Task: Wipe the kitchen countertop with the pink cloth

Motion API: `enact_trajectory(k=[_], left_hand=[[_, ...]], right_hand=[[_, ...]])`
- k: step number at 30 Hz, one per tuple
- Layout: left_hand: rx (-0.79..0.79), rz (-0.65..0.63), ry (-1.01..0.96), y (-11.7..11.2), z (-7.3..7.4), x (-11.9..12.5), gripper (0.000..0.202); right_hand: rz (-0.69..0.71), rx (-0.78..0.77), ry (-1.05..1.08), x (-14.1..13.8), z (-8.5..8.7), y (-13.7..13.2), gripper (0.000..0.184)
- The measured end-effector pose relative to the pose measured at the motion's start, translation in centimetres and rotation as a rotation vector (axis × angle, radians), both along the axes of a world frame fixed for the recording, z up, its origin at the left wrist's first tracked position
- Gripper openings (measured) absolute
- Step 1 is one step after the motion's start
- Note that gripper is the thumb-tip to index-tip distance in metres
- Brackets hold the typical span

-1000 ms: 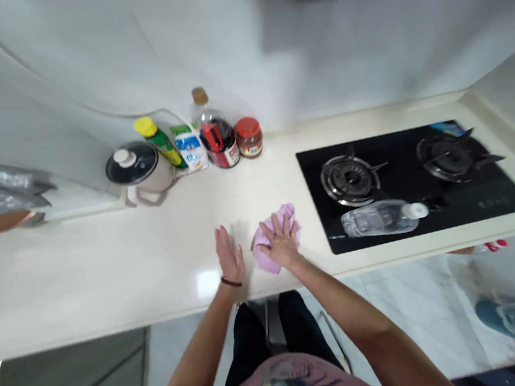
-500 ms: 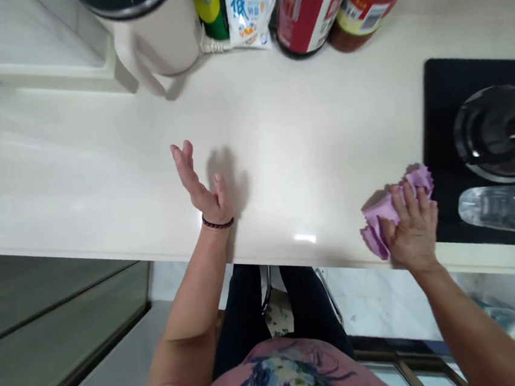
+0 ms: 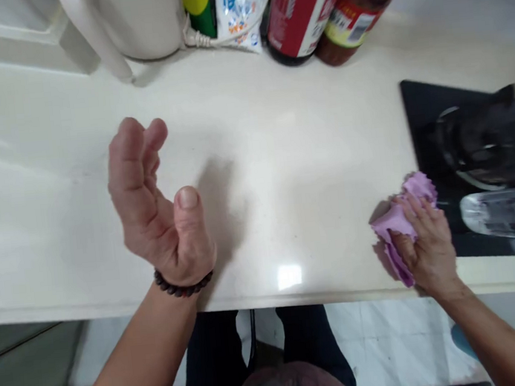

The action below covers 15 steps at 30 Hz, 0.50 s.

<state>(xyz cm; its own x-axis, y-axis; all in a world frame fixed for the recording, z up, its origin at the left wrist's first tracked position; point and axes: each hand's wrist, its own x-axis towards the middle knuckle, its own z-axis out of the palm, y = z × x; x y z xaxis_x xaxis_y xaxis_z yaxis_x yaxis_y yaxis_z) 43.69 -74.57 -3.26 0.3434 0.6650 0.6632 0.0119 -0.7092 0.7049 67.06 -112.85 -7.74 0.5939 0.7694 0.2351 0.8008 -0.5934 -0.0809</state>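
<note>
My right hand (image 3: 427, 248) presses a crumpled lilac cloth (image 3: 399, 216) onto the cream countertop (image 3: 290, 153), close to its front edge and just left of the black gas hob (image 3: 427, 110). Its fingers curl over the cloth. My left hand (image 3: 154, 209) is raised above the counter on the left, edge-on, fingers loosely curved and apart, holding nothing. A dark bead bracelet sits on that wrist.
Along the back stand a cream cooker pot (image 3: 140, 16), a green bottle (image 3: 197, 4), a white-blue packet (image 3: 239, 6), a red-labelled dark bottle (image 3: 297, 16) and a brown sauce jar (image 3: 350, 20). A clear plastic bottle (image 3: 505, 214) lies on the hob's front part.
The camera has dropped much closer to the counter. My left hand lifted off the surface and rose toward the camera. My right hand slid the cloth right, toward the hob.
</note>
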Motion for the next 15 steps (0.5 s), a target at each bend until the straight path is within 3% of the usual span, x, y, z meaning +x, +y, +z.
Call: enact_trajectory(k=[4, 9, 12, 15], left_hand=[[0.114, -0.068, -0.038, 0.1, -0.3, 0.0, 0.056], [0.265, 0.053, -0.093, 0.4, -0.8, 0.3, 0.056], [0.308, 0.104, 0.068, 0.6, -0.7, -2.1, 0.051], [0.189, 0.158, 0.203, 1.1, -1.6, -6.8, 0.052]], right_hand=[[-0.009, 0.036, 0.006, 0.2, -0.6, 0.2, 0.059], [0.016, 0.157, -0.055, 1.1, -2.1, 0.9, 0.053], [0.025, 0.176, -0.051, 0.8, -1.9, 1.3, 0.05], [0.005, 0.177, -0.051, -0.2, -1.1, 0.1, 0.05]])
